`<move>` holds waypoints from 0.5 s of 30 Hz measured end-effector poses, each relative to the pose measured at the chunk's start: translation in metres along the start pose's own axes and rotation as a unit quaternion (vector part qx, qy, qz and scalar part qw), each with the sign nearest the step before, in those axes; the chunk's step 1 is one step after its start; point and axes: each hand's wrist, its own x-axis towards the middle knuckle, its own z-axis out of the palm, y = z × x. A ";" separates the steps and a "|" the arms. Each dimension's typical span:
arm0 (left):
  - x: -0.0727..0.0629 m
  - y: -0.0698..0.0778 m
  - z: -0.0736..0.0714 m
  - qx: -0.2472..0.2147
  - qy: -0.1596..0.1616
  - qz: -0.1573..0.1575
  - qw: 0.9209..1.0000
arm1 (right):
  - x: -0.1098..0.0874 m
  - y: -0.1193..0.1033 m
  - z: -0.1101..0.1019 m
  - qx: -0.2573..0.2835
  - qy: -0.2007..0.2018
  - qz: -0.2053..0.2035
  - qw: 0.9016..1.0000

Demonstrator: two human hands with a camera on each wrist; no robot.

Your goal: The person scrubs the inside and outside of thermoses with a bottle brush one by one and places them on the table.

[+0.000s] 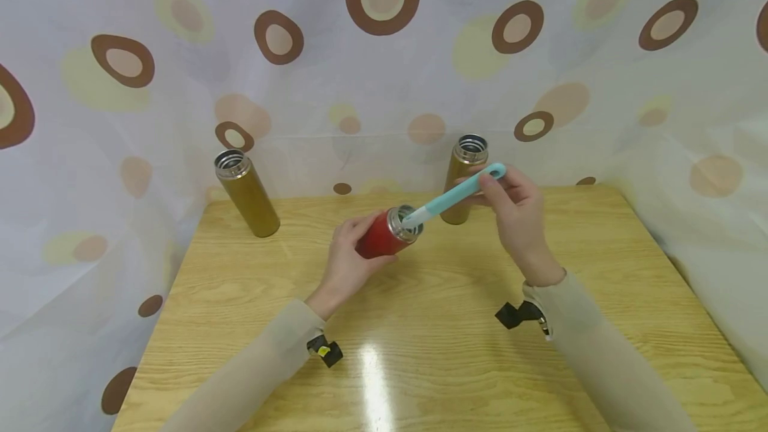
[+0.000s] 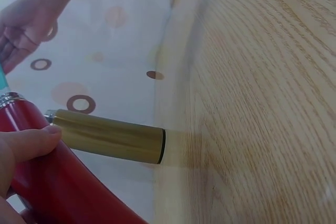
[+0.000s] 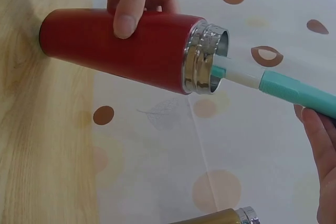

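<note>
My left hand grips a red thermos bottle round its body, tilted with its lidless steel mouth towards the right. My right hand pinches the teal handle of a bottle brush near its looped end. The white lower shaft of the brush enters the bottle's mouth at a slant. Inside the red bottle, the brush's head is hidden. In the right wrist view, the bottle's base is close over the wooden table.
A gold bottle without a lid stands at the table's back left. Another lidless gold bottle stands at the back, partly covered by the right hand and brush handle. A patterned curtain hangs behind the table and along its sides.
</note>
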 end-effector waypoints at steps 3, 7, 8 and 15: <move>0.000 0.000 0.000 0.000 -0.002 0.002 1.000 | 0.001 0.000 0.000 0.006 0.012 -0.008 1.000; 0.000 0.000 0.000 -0.002 -0.003 -0.004 1.000 | -0.003 0.003 0.003 0.008 0.005 -0.002 1.000; 0.000 0.000 0.000 -0.002 -0.003 -0.005 1.000 | -0.005 0.005 0.004 0.005 0.001 0.000 1.000; 0.001 0.004 0.001 0.003 -0.010 -0.006 1.000 | -0.017 0.017 0.014 -0.025 -0.040 0.015 0.999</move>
